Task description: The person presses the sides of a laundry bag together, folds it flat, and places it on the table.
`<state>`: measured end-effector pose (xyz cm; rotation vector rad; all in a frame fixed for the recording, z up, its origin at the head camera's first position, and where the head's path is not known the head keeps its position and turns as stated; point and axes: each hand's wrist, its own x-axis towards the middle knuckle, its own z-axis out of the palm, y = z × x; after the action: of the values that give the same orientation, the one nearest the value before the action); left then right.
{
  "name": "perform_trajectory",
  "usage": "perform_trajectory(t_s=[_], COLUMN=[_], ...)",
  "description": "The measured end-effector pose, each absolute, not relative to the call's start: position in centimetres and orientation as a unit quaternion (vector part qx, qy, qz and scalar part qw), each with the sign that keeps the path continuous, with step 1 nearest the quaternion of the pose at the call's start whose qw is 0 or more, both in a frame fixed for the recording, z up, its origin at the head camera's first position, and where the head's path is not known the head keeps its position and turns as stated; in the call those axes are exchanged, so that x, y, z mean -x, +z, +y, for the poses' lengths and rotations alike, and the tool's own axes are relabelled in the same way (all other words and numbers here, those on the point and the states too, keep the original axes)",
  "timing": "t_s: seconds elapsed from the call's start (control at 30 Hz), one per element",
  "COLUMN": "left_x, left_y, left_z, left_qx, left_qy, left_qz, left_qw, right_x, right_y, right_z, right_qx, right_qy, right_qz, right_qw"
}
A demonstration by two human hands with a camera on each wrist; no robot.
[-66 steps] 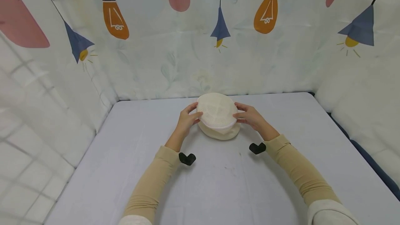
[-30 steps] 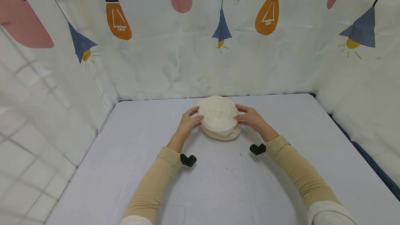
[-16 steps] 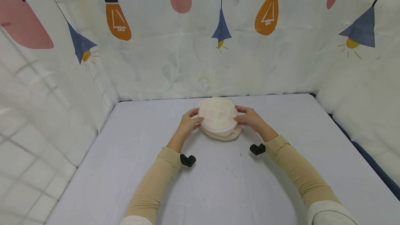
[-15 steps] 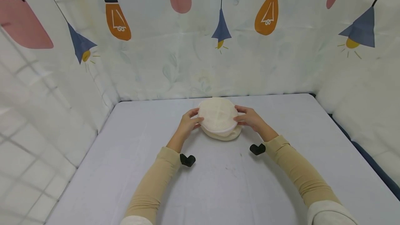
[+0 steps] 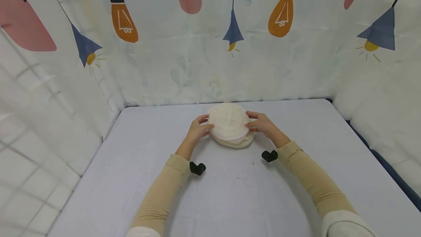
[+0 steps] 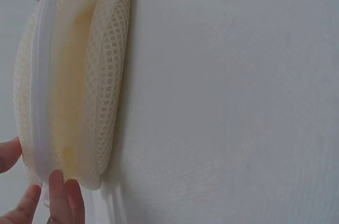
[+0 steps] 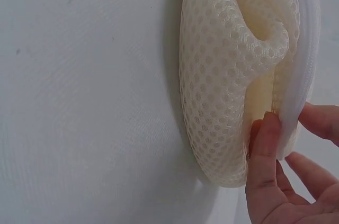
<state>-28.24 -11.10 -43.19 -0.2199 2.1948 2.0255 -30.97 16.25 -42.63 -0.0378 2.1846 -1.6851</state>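
A round, cream mesh laundry bag (image 5: 228,120) with a white zip band lies near the far edge of the table. My left hand (image 5: 198,126) pinches its left side between thumb and fingers; my right hand (image 5: 263,124) pinches the right side likewise. Along the rim, the white zip (image 6: 41,91) looks closed in the left wrist view, and a small pull hangs by the left fingertips. Below the zip the mesh sags into a fold; in the right wrist view this soft mesh wall (image 7: 212,91) bulges inward. The inside of the bag is hidden.
A white cloth covers the table (image 5: 223,193). Behind it hangs a pale curtain (image 5: 154,68) printed with lamps and bulbs. A black device (image 5: 197,168) sits at the left wrist, and another black device (image 5: 269,155) at the right.
The upper part of the bag has come down slightly between my hands. Both hands keep their hold on its sides and have barely moved.
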Motion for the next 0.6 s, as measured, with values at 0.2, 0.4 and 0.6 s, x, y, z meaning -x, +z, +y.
perform_trajectory(t_s=[0.2,0.4,0.6], left_x=[28.2,28.0,28.0], left_y=[-43.3,-43.3,-43.3], left_z=[-11.0,-10.7,-10.6], left_qx=[0.084,0.082,0.076], left_qy=[0.671,0.666,0.664], left_qz=[0.734,0.74,0.743], left_qw=[0.06,0.043,0.033], right_x=[31.3,31.2,31.4], right_y=[-42.7,-42.1,-41.6], right_z=[16.2,16.1,16.1], right_qx=[0.016,0.042,0.085], right_qy=[-0.581,-0.529,-0.458], right_qz=[0.791,0.83,0.873], right_qw=[0.191,0.172,0.142])
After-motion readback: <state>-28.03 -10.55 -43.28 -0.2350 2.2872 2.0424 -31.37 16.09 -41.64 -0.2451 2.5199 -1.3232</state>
